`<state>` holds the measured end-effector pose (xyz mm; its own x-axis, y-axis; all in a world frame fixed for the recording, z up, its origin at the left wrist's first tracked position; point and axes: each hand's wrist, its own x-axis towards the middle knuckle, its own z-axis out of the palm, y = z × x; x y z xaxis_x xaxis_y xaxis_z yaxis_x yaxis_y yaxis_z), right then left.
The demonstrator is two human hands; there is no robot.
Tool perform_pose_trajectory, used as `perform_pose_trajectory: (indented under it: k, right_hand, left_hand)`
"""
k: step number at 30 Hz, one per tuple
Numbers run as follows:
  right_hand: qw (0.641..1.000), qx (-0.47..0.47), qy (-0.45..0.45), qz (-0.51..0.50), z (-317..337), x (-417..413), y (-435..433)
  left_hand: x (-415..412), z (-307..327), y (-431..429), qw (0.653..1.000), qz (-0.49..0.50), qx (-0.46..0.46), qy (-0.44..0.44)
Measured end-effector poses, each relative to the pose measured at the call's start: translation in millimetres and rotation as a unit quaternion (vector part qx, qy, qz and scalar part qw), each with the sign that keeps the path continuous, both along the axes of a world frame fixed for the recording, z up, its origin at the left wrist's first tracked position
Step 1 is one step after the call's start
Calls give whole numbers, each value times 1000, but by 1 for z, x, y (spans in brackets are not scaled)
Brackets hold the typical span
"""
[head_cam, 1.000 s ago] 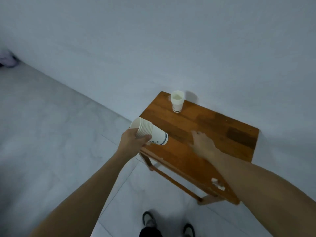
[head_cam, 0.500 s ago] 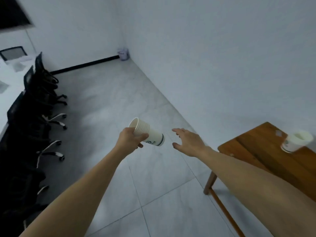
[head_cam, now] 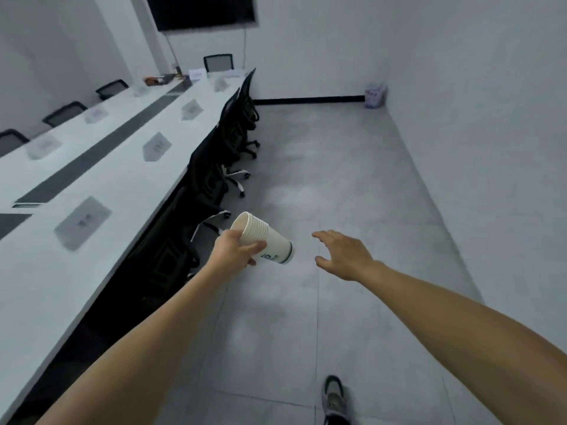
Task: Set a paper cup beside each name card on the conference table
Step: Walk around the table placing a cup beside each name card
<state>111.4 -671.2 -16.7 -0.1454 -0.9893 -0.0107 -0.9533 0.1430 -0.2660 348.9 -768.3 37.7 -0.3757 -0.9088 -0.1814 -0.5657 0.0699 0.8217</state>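
1. the left hand (head_cam: 231, 254) holds a stack of paper cups (head_cam: 265, 240) in the air over the grey tiled floor (head_cam: 352, 185), its fingers and thumb clamped round the stack near the rims.
2. the stack lies tilted almost on its side, with the open mouth toward the counter and the base, which has a dark band and green print, toward the right hand.
3. the right hand (head_cam: 343, 256) hangs near the stack's base without touching it, fingers straight and spread apart, holding nothing.
4. the long white counter (head_cam: 122, 185) runs along the left with a dark strip down its middle; the cups are off it, out in the aisle beside it.
5. name cards (head_cam: 82, 223) sit spaced along both long sides of the counter, too blurred to read.
6. black office chairs (head_cam: 211, 179) stand pushed in against the counter's nearer edge.
7. a dark screen (head_cam: 202, 10) hangs on the far wall, and a shoe (head_cam: 333, 397) shows on the floor at the bottom.
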Motion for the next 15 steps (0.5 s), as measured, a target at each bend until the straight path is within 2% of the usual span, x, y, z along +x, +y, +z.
perform_pose_trajectory:
  k: [4, 6, 15]
  right_hand:
    - [996, 10, 5, 89, -1, 3, -134]
    - [995, 18, 3, 100, 4, 6, -157]
    - [965, 22, 19, 262, 14, 75, -367]
  left_hand:
    - [19, -1, -94, 995, 96, -29, -14]
    - [27, 1, -107, 995, 92, -33, -30]
    - [105, 4, -224, 967, 246, -37, -51]
